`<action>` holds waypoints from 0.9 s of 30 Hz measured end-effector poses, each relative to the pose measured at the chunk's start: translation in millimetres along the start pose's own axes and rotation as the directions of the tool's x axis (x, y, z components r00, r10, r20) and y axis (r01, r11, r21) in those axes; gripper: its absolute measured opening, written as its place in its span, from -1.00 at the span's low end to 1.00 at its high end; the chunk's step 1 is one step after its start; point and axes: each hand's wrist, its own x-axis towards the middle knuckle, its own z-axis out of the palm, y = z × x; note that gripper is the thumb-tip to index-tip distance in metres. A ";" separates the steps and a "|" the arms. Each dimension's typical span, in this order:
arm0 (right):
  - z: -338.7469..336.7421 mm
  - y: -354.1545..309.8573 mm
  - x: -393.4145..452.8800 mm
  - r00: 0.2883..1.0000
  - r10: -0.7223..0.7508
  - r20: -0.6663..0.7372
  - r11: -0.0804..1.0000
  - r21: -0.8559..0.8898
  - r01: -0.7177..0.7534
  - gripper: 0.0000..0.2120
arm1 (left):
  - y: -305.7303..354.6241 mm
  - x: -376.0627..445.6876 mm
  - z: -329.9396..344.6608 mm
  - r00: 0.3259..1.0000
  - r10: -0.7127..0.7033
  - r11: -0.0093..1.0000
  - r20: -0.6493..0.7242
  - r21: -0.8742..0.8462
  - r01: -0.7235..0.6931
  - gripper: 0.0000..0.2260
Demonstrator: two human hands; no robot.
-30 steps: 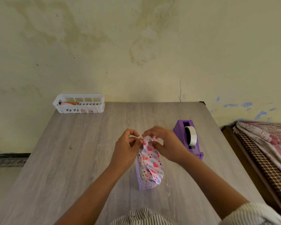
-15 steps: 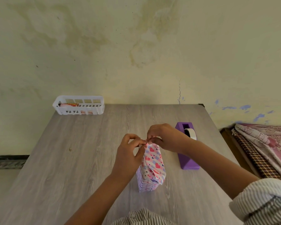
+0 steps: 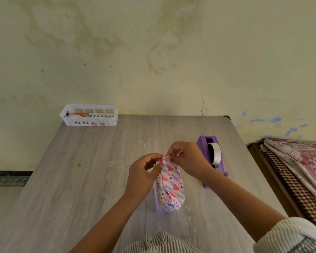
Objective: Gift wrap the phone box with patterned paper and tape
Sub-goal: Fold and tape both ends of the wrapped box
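Paper (image 3: 171, 187) white, pink-red hearts, lilac stripes; purple tape dispenser (image 3: 206, 143); white basket (image 3: 91, 123); grey woodgrain table (image 3: 98, 170)

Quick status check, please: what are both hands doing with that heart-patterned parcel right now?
Left hand and right hand both pinching the paper flap at the top of the wrapped box. Box upright on table. Tape dispenser just right, nothing in the way.

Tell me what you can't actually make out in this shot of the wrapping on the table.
All in the head view:
- Phone box: fully covered by the paper; no bare box shows.
- Paper tip: the left hand and right hand hide how it is folded.
- Tape on the paper: too small to tell.
- Basket contents: mostly behind its wall.
- Dispenser cutter: behind the right wrist.
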 end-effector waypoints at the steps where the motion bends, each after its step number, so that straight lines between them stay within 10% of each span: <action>1: 2.1 0.6 -1.6 1.000 -0.004 -0.025 1.000 0.015 0.005 -0.95 | -0.7 -0.1 0.1 1.000 0.006 1.000 0.004 -0.019 -0.006 -0.82; 7: 15.2 7.0 -12.6 0.983 0.147 -0.107 0.946 0.307 -0.108 -0.86 | -4.5 2.2 1.6 1.000 -0.017 0.994 -0.025 -0.104 0.015 -0.89; 11: 23.2 11.5 -31.7 0.947 0.305 0.105 0.913 0.252 -0.321 -0.48 | -5.1 5.9 -3.6 0.992 -0.121 0.960 0.023 -0.251 0.122 -0.80; 14: 32.9 11.1 -41.4 0.862 0.413 0.293 0.728 0.462 -0.506 -0.60 | -5.5 9.0 -3.5 0.980 -0.137 0.962 0.145 -0.215 0.167 -0.75; 27: 48.1 15.8 -50.6 0.932 0.334 0.141 0.779 0.516 -0.357 -0.73 | -20.3 15.1 -15.1 0.943 0.120 0.992 0.311 -0.071 -0.102 -0.65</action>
